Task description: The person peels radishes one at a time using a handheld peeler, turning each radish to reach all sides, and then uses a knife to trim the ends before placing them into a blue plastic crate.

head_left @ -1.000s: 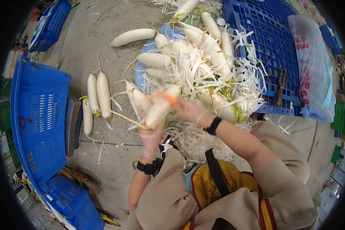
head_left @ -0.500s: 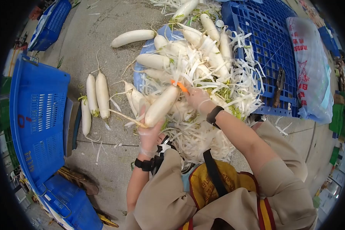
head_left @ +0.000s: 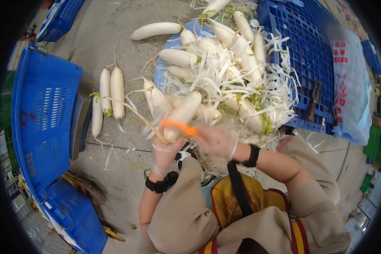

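Observation:
My left hand, in a clear glove, grips the thin end of a long white radish that points up and away from me. A long root tail sticks out to the left of that end. My right hand, also gloved, holds an orange peeler against the radish close to my left hand; it is blurred by motion. Just beyond lies a heap of white radishes mixed with white peel strips and green bits.
A blue crate stands at the left, another blue crate at the upper right with a dark tool on it. A printed plastic bag lies far right. Three radishes lie on the concrete floor.
My right hand has drawn the orange peeler down the radish from its far end to the near end by my left hand. The radish stays held at the same tilt.

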Motion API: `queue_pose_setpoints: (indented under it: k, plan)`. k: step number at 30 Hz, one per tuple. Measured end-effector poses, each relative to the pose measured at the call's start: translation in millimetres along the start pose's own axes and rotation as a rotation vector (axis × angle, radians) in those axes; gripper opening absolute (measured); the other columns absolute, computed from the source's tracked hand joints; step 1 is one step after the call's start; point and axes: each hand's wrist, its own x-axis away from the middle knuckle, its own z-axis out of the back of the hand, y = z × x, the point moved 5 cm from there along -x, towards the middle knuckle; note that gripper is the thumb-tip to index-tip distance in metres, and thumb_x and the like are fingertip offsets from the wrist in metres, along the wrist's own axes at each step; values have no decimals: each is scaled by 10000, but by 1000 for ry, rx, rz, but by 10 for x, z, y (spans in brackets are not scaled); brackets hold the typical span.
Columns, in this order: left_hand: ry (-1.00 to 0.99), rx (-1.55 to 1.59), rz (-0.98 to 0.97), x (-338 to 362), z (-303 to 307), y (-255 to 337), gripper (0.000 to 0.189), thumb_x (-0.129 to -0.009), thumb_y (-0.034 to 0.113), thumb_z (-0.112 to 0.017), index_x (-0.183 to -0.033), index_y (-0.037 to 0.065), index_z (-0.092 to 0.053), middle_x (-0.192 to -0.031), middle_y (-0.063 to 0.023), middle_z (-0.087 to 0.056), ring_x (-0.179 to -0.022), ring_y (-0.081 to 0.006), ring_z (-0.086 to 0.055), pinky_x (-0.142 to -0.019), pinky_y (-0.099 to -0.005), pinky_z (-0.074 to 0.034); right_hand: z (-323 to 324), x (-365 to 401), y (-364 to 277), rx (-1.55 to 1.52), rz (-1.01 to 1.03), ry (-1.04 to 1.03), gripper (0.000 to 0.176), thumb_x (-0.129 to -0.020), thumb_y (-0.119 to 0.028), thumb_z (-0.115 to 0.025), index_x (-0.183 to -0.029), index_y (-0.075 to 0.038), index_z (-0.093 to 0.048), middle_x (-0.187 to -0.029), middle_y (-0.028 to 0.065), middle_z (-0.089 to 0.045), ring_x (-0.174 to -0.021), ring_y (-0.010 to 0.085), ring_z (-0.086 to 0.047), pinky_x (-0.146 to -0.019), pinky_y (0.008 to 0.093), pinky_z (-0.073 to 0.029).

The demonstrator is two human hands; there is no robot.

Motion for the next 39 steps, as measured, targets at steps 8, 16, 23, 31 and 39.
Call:
queue_pose_setpoints:
  k: [8,16,23,31,39]
  plan:
    - [69,-127,-153,-13,-37,92,727,-746,19,-689,-1365,-52,-314,-1146,-130,-577,-958,-165,-596,-810,-268,-502,-245,-661,1077,-48,-337,-10,249,-892,-264,-507,-1057,-103,-602,-685,134,-617,-583,282,-626,-499,393,-498]
    - [79,95,5,281,166,-113,698,-784,-37,-656,-1387,-11,-306,-1368,-153,-409,-1165,-213,-489,-945,-309,-440,-333,-421,676,40,-20,-59,304,-901,-309,-460,-1077,-99,-592,-787,162,-654,-668,325,-644,-612,426,-517]
    - [132,7,-29,412,295,-322,701,-763,49,-705,-1353,-53,-341,-1364,-190,-401,-1176,-238,-479,-955,-347,-436,35,-253,93,16,-252,-346,393,-901,-370,-422,-1087,-77,-607,-891,191,-660,-829,337,-648,-742,432,-503]
    - [125,-54,-42,472,338,-460,676,-766,24,-691,-1351,-25,-357,-1356,-175,-414,-1206,-242,-446,-988,-351,-398,-109,-472,912,138,-409,-193,389,-891,-363,-465,-1142,-81,-558,-922,177,-661,-888,340,-634,-797,426,-489]
    - [172,200,171,569,310,-523,573,-793,2,-661,-1302,-8,-400,-1238,-106,-491,-1108,-187,-486,-943,-307,-410,-269,-523,952,81,-395,-151,412,-917,-418,-388,-1067,-74,-558,-913,177,-661,-876,352,-634,-784,431,-487]
